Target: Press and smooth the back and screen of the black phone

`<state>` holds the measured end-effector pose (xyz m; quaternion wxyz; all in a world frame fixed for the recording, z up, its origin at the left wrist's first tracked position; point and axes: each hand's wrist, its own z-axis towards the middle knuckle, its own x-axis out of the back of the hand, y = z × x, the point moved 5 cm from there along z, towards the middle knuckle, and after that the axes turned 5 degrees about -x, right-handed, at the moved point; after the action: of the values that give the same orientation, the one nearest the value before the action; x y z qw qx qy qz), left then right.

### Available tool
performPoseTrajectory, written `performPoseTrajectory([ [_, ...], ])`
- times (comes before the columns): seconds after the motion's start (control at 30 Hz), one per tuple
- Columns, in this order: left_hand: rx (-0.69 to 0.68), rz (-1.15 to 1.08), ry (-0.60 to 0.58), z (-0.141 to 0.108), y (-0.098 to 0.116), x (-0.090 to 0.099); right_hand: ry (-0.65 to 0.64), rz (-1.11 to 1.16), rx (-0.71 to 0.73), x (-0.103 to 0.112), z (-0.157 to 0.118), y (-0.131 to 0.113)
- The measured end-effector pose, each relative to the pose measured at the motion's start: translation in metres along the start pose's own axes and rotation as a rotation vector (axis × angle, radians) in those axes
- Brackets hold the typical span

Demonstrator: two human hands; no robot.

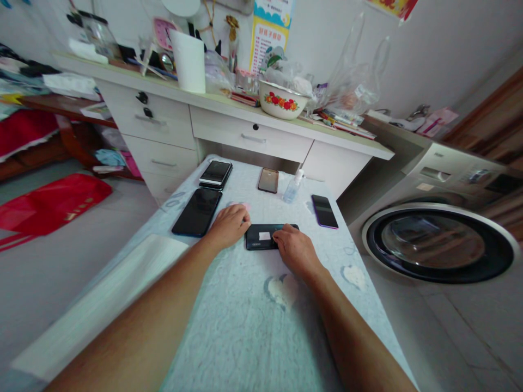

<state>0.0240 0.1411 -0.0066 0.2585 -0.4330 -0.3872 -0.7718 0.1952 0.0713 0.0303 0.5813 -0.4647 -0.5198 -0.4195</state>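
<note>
A dark phone (254, 237) lies sideways, back up, on the cloth-covered table (245, 326), with a small pale sticker (265, 236) on it. My right hand (295, 245) rests on its right end, fingers bent and pressed together; whatever the fingertips grip is hidden. Just left of the phone, my left hand (229, 224) touches the cloth with curled fingers, partly over a pink spot; what is under the fingertips cannot be made out. Beside my left hand lies a larger black phone (198, 212).
Stacked phones (216, 172) lie at the back left. Behind are a brown phone case (268, 180) and a spray bottle (293, 187); a purple-edged phone (324, 211) lies right. A washing machine (437, 179) stands beyond the right edge, drawers (249, 133) behind.
</note>
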Motion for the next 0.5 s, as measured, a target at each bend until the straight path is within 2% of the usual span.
performPoseTrajectory([
  [0.5, 0.013, -0.012, 0.002, 0.000, 0.001, 0.001, 0.032, -0.019, 0.158, -0.006, -0.002, -0.035],
])
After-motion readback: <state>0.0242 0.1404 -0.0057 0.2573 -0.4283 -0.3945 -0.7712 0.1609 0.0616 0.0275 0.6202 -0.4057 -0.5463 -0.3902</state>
